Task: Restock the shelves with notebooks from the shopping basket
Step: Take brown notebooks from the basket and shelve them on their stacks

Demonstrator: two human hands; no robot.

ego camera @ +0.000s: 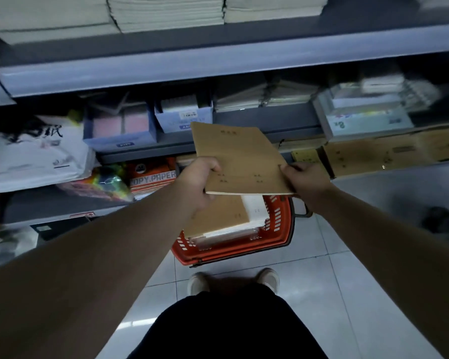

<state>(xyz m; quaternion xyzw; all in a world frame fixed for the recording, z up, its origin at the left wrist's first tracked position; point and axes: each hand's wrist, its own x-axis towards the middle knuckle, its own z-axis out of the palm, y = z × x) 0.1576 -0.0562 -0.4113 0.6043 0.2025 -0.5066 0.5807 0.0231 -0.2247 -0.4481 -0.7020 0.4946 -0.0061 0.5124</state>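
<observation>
A brown kraft-cover notebook [240, 159] is held flat in the air in front of the shelves. My left hand [201, 181] grips its near left corner and my right hand [305, 181] grips its near right corner. Directly below it stands a red shopping basket [278, 230] on the tiled floor, holding a stack of more brown notebooks [221, 216] with white page edges showing. A row of similar brown notebooks [389, 151] lies on the shelf to the right.
Grey shelves [218, 60] rise ahead, stacked with paper piles on top. White bags [34, 154], blue boxes [119, 128], an orange copy-paper pack [153, 177] and clear packs [366, 110] fill the lower levels. My feet [233, 281] stand just behind the basket.
</observation>
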